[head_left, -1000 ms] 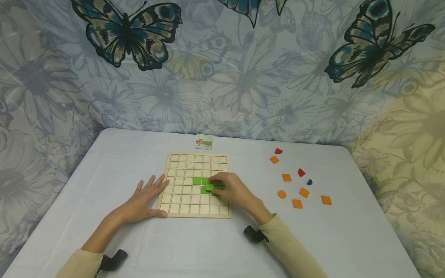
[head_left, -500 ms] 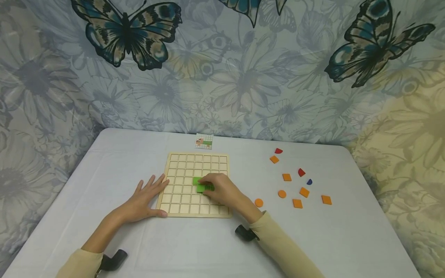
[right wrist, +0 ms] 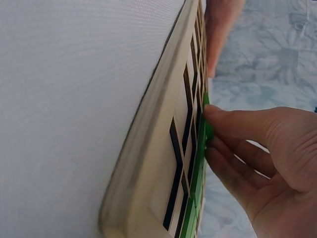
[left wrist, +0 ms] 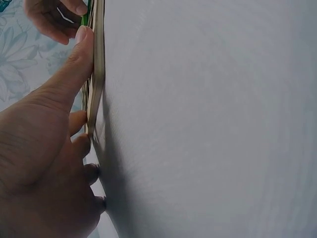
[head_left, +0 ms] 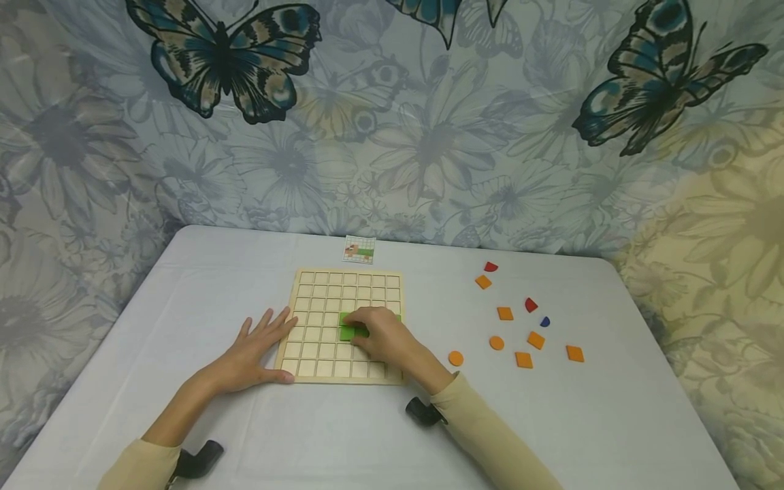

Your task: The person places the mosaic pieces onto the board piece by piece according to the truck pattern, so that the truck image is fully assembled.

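Observation:
A wooden grid board [head_left: 318,344] lies on the white table. My left hand [head_left: 254,354] rests spread at its left edge, thumb and fingertips on the frame, as the left wrist view also shows. Over the middle of the grid, my right hand [head_left: 388,337] pinches a green square tile [right wrist: 209,130] between thumb and fingers, down at a cell. More green tiles [right wrist: 192,213] sit in cells of the board beside it; the hand hides most of them from above.
Behind the board lies a small pattern card [head_left: 358,250]. To the right are scattered several orange squares [head_left: 505,314], orange discs [head_left: 497,343], red wedge pieces [head_left: 531,305] and a blue half-round piece [head_left: 545,322]. A flower-patterned wall covering [head_left: 429,156] rises behind the table.
My right hand has moved left across the board with the green tile, from beside the neighbouring green tiles to a cell at their left end. My left hand has stayed put.

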Motion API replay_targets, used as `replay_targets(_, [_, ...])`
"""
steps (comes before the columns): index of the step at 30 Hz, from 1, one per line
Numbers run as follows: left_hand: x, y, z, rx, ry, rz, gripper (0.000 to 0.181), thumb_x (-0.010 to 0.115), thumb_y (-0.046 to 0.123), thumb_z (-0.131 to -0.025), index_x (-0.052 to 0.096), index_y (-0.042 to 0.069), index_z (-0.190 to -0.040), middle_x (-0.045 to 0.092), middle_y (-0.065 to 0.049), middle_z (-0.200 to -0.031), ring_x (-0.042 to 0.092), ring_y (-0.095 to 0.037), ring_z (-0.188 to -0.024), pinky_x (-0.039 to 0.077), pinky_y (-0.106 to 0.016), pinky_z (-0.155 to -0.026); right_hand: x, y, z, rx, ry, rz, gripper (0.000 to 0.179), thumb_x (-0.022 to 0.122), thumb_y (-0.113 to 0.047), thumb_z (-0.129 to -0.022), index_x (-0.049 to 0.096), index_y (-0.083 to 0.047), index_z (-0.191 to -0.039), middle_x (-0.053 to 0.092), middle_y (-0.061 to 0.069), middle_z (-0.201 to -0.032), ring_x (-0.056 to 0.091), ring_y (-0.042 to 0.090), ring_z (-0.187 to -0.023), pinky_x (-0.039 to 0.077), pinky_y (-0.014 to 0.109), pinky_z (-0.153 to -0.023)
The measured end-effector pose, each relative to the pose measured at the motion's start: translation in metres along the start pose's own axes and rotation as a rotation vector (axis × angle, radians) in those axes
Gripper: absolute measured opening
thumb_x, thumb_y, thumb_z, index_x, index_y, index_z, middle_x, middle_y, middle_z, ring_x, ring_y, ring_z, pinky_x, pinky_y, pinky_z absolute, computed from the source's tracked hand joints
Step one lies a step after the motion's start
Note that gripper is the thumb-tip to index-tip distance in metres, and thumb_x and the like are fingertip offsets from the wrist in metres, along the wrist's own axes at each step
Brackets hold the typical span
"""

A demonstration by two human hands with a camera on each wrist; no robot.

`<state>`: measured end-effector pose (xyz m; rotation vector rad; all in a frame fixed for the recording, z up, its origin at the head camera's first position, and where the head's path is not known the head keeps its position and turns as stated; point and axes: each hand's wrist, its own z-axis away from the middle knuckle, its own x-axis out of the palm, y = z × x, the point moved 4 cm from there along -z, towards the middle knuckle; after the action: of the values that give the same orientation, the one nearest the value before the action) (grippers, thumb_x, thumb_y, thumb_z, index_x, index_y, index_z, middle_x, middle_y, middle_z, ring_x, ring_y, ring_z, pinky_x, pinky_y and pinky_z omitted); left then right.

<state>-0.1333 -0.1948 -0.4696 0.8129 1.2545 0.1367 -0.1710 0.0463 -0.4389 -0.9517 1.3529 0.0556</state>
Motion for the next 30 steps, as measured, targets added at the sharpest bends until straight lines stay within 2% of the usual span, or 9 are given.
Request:
replay_targets(23, [-0.0002,0.0,0.0007,-0.006,-0.006,0.016,0.106,0.078,0.057,-0.071,0.033,0.006,-0.153,0.017,-0.019,-0.161,0.002,-0.047,-0.147,-0.006,-0.065,-0.113,0.0039,-0.0014,-0.0011,-0.014,0.005,0.028,0.035,0.078,-0.009,-0.084,0.07,-0.007,-0.117,0.071,0.003,-0.116,0.065,0.015,-0.109,0.051,0.025,-0.093])
replay_targets(30, [-0.001,0.0008,0.0006,0.009,-0.005,0.016,0.104,0.079,0.054,-0.072,0.033,0.006,-0.152,0.017,-0.019,-0.161,0.003,-0.047,-0.147,-0.006,-0.066,-0.113,0.0038,-0.0011,-0.0009,-0.015,0.006,0.039,0.036,0.078,-0.01,-0.084,0.07,-0.008,-0.118,0.07,0.003,-0.116,0.065,0.015,-0.109,0.051,0.026,-0.094])
